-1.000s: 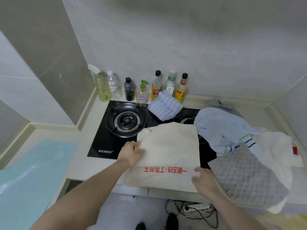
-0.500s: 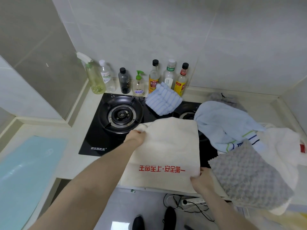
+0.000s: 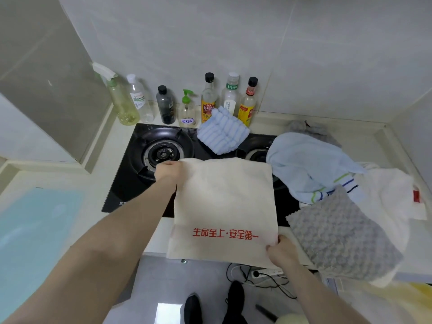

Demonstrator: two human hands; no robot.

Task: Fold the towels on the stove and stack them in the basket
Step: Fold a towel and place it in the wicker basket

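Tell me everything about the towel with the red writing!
The cream towel looks soft and fluffy, with red printed characters near its front edge. It lies flat over the stove and counter edge, hanging off the front. The left hand grips its far left corner; the right hand grips its near right corner.

Left hand (image 3: 167, 170) grips the cream red-lettered cotton towel (image 3: 224, 206) at its far corner over the black glass stove (image 3: 131, 183); right hand (image 3: 279, 252) pinches the near corner.
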